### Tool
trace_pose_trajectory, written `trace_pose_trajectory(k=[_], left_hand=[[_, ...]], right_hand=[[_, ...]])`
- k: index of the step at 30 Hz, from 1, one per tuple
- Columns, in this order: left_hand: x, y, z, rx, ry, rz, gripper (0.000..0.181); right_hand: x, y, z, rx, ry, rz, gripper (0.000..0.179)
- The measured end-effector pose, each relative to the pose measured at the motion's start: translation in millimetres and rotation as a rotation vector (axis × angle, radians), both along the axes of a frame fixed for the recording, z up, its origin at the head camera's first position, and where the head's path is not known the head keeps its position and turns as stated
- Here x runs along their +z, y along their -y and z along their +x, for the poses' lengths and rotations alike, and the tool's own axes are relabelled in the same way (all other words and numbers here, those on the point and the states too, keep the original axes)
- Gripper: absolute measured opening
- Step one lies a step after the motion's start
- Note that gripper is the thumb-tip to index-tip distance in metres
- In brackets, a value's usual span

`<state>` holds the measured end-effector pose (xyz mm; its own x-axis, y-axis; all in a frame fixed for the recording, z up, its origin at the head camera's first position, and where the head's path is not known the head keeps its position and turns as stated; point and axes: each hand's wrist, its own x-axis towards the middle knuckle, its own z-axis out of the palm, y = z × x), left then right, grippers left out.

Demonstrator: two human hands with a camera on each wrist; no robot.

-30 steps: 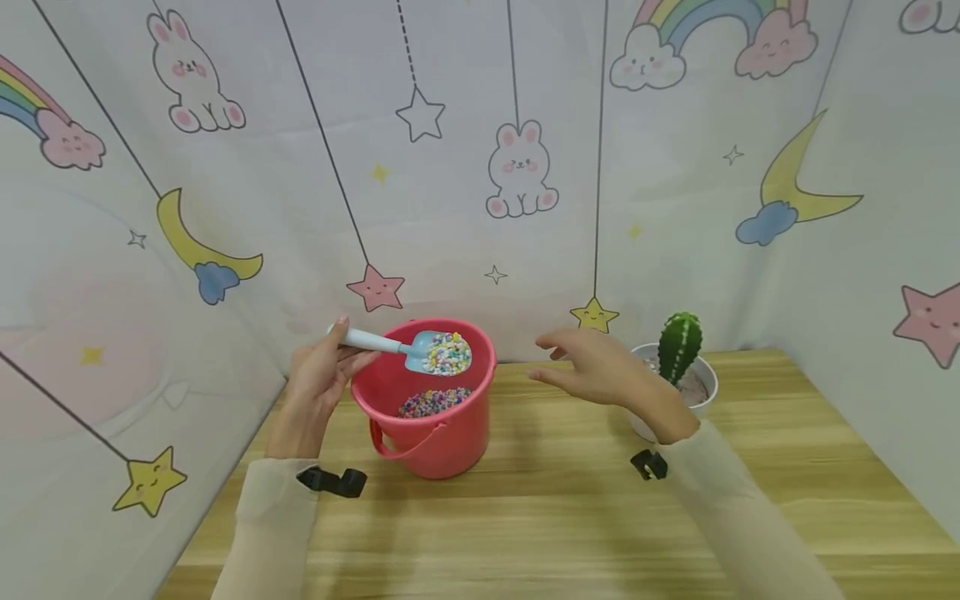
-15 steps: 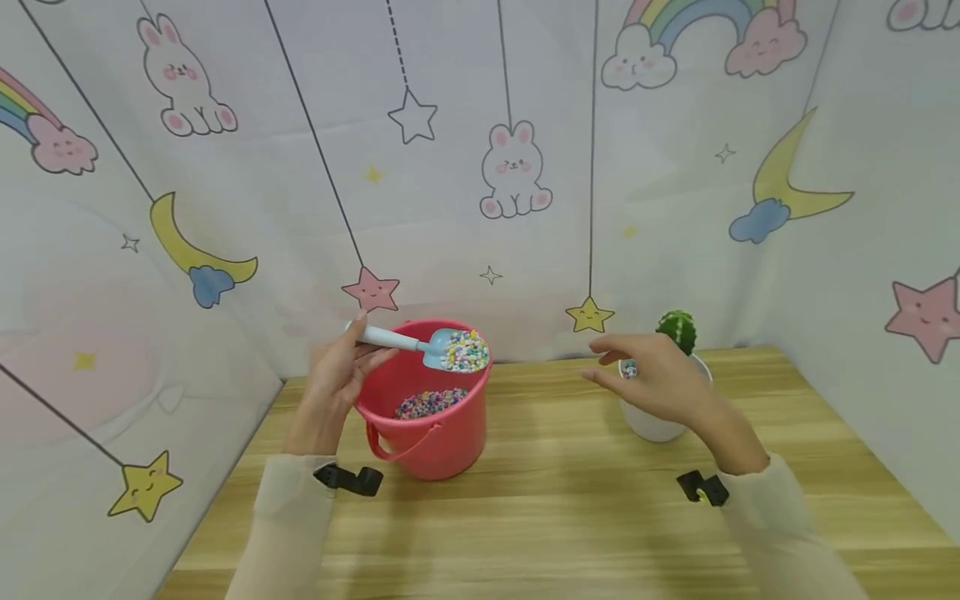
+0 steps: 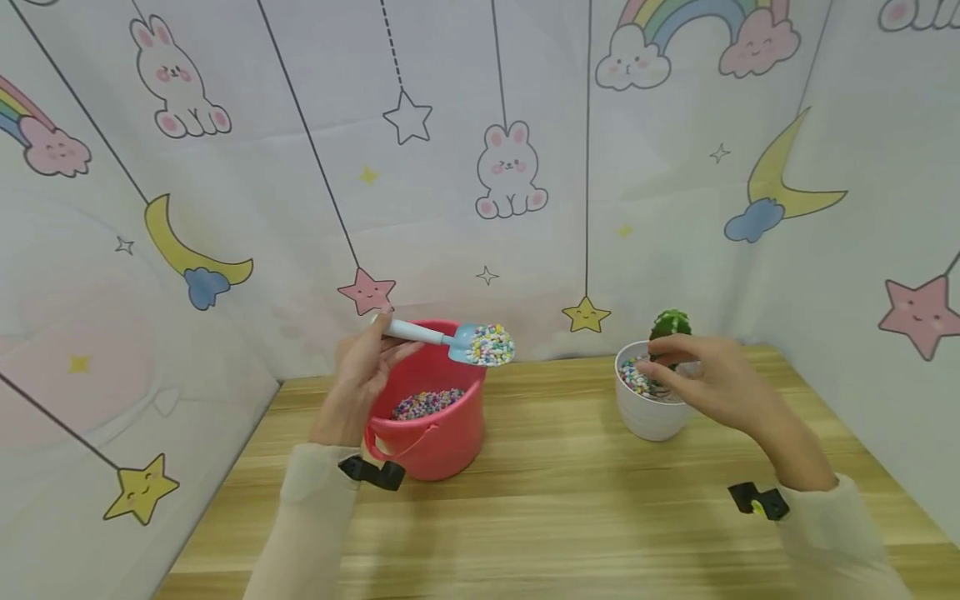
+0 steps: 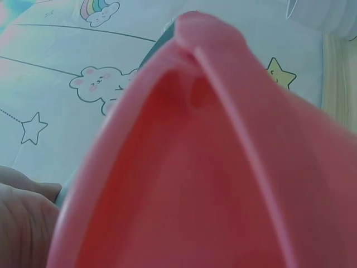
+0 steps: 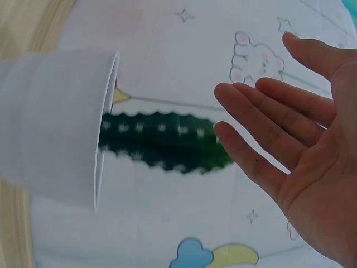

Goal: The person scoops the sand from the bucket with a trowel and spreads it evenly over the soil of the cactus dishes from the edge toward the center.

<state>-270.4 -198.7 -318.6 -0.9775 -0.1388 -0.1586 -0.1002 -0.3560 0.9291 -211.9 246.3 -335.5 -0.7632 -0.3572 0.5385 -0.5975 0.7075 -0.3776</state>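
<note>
In the head view my left hand [image 3: 360,379] holds a small toy shovel by its white handle [image 3: 416,332]. Multicoloured beads [image 3: 491,344] fill its light blue scoop, which sticks out past the right rim of a red bucket [image 3: 450,442]. More beads [image 3: 427,404] lie inside the bucket. To the right, a green cactus [image 3: 670,322] stands in a white pot [image 3: 651,418], with beads [image 3: 636,379] at its base. My right hand [image 3: 716,379] hovers over the pot, fingers extended. The right wrist view shows that hand [image 5: 312,145] beside the cactus [image 5: 167,142], seemingly holding nothing.
Pot and bucket stand apart on a wood-grain table [image 3: 540,508], close to its back edge. A pale printed cloth [image 3: 420,217] hangs behind and on both sides. The bucket [image 4: 184,184] hides most of the left wrist view, including the scoop.
My left hand has carried the loaded shovel rightward, from over the bucket to past its right rim. My right hand has also moved right, to over the pot beside the cactus.
</note>
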Motion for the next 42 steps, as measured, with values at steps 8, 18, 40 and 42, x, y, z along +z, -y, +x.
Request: trace_pose_trajectory(k=[8, 18, 40, 42], left_hand=[[1.6, -20.1, -5.0, -0.023, -0.040, 0.015, 0.031], [1.9, -43.7, -10.5, -0.055, -0.001, 0.006, 0.044], [-0.3, -96.3, -19.4, -0.091, -0.008, 0.040, 0.045], [0.1, -100.0, -19.4, -0.093, -0.011, 0.040, 0.044]], right_hand=[[-3.2, -37, 6.5, -0.128, -0.028, -0.024, 0.024], [-30.5, -60, -4.2, -0.175, 0.025, 0.043, 0.042], [-70.7, -60, -29.9, -0.191, 0.406, 0.169, 0.111], [-72.2, -59, -31.2, -0.181, 0.424, 0.165, 0.113]])
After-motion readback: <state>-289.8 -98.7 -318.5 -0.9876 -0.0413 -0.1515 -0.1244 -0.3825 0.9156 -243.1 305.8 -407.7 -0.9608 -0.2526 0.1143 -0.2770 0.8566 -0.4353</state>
